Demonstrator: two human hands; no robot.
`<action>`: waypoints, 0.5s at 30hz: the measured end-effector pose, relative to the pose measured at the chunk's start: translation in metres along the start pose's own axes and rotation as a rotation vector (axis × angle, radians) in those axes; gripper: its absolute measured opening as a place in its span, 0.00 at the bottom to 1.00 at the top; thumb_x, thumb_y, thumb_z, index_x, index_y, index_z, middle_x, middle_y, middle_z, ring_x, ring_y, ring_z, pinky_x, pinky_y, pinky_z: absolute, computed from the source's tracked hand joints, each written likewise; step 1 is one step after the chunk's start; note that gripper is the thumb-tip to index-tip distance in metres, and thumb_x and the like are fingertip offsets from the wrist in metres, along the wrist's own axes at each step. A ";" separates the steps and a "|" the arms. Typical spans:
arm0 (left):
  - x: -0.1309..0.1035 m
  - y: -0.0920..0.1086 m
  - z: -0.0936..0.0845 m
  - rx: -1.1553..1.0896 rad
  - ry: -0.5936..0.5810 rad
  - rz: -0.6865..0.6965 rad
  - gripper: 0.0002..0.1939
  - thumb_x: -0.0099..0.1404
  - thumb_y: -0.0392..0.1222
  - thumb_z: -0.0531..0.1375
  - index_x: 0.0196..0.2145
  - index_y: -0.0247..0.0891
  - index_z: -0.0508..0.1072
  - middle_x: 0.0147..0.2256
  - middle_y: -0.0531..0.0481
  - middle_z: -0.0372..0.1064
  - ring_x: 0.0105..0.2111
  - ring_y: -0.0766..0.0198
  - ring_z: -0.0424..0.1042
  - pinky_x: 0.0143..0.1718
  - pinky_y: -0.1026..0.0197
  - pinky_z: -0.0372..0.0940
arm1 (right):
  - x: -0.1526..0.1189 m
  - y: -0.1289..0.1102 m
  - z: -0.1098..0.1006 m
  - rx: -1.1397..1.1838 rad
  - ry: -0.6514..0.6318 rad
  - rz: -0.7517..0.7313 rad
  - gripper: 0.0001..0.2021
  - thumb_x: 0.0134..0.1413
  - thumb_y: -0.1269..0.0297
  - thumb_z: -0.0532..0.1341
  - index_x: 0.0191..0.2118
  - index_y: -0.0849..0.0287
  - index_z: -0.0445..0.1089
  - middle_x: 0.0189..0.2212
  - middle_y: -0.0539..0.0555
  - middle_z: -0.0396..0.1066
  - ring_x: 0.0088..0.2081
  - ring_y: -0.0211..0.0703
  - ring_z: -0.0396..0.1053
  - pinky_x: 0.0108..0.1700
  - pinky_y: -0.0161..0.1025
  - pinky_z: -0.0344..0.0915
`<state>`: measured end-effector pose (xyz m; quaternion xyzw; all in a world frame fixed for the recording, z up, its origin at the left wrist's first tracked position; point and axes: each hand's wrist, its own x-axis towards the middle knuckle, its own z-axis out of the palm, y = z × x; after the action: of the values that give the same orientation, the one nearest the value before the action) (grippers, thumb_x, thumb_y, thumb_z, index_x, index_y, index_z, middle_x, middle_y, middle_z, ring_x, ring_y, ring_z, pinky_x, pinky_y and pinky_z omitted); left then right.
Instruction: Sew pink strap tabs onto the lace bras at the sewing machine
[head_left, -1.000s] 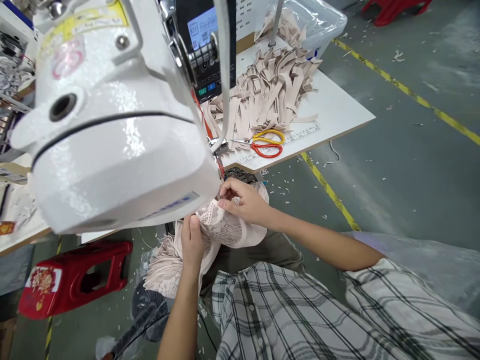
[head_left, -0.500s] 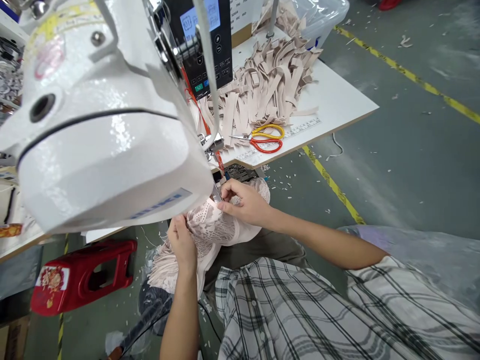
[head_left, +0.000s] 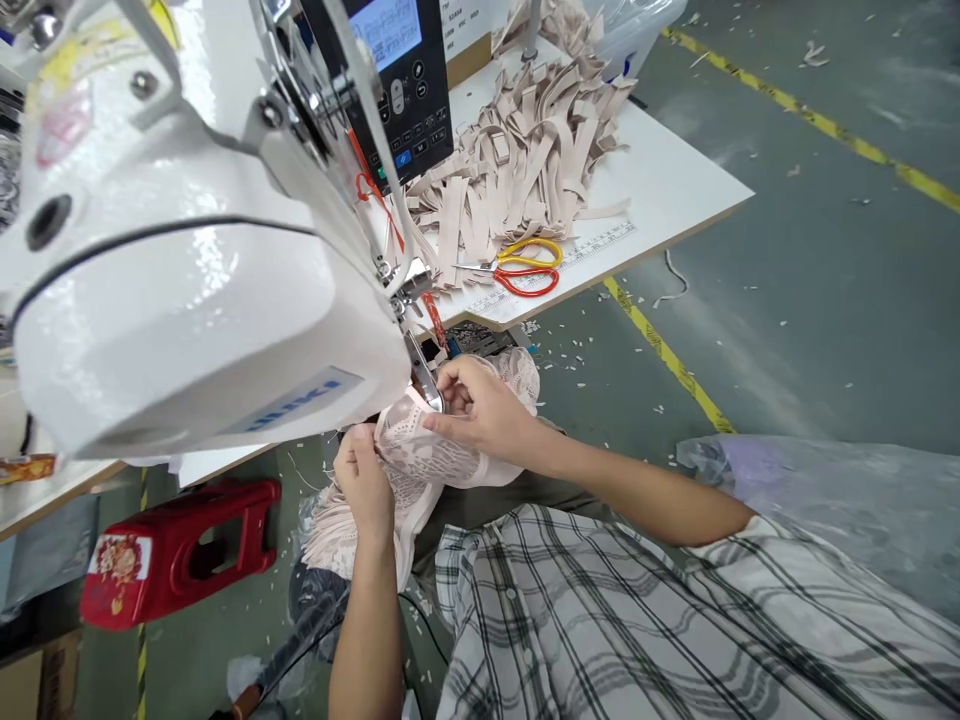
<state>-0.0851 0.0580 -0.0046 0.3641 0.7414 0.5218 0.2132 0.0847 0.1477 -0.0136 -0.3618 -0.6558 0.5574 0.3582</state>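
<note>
Pale pink lace fabric (head_left: pixel 431 452) hangs over the lap, its upper edge at the sewing machine's metal arm (head_left: pixel 424 375). My left hand (head_left: pixel 365 480) pinches the left edge of the lace between thumb and fingers. On the right, my right hand (head_left: pixel 480 410) is beside the tip of the metal arm, fingers curled and thumb on the lace. The white sewing machine head (head_left: pixel 202 320) overhangs from the left and hides the needle area. More pale lace pieces (head_left: pixel 330 525) lie bunched below my left hand.
The white tabletop (head_left: pixel 675 190) bears a heap of beige strips (head_left: pixel 525 160) and scissors with yellow and red handles (head_left: pixel 529 268). A control panel (head_left: pixel 405 100) stands behind the machine. On the floor are a red stool (head_left: pixel 180 550) and a plastic bag (head_left: pixel 825 490).
The view has shifted a little, so the machine head sits further left and more of the metal arm shows. My right thumb lies slightly further left on the lace. The panel's display has changed.
</note>
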 end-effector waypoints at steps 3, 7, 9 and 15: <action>-0.011 0.002 -0.010 0.068 -0.242 0.063 0.23 0.69 0.52 0.54 0.22 0.37 0.72 0.23 0.51 0.67 0.26 0.65 0.64 0.30 0.63 0.60 | -0.012 -0.003 -0.010 0.094 -0.083 0.101 0.16 0.52 0.54 0.68 0.41 0.57 0.67 0.31 0.48 0.67 0.28 0.35 0.63 0.30 0.34 0.61; -0.019 0.001 -0.006 -0.074 -0.677 -0.096 0.25 0.67 0.61 0.55 0.31 0.36 0.78 0.29 0.46 0.74 0.31 0.59 0.71 0.35 0.58 0.66 | -0.031 -0.010 -0.033 0.010 -0.201 0.011 0.09 0.60 0.57 0.63 0.40 0.56 0.76 0.32 0.50 0.72 0.34 0.38 0.68 0.37 0.36 0.63; -0.021 0.007 0.004 -0.259 -0.815 -0.190 0.28 0.64 0.66 0.56 0.38 0.37 0.79 0.36 0.42 0.76 0.38 0.53 0.74 0.43 0.52 0.68 | -0.040 -0.015 -0.041 -0.069 -0.313 -0.086 0.09 0.61 0.59 0.61 0.39 0.55 0.78 0.31 0.50 0.72 0.32 0.37 0.68 0.36 0.35 0.62; -0.042 0.037 0.012 -0.659 -0.599 -0.322 0.20 0.64 0.60 0.58 0.25 0.42 0.66 0.23 0.52 0.66 0.31 0.59 0.73 0.48 0.47 0.69 | -0.061 -0.009 -0.046 -0.543 -0.269 -0.234 0.08 0.62 0.65 0.57 0.35 0.55 0.75 0.30 0.50 0.73 0.31 0.38 0.68 0.31 0.35 0.56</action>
<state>-0.0383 0.0405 0.0224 0.2920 0.4893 0.5616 0.5999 0.1536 0.1155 -0.0035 -0.2895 -0.8592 0.3599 0.2202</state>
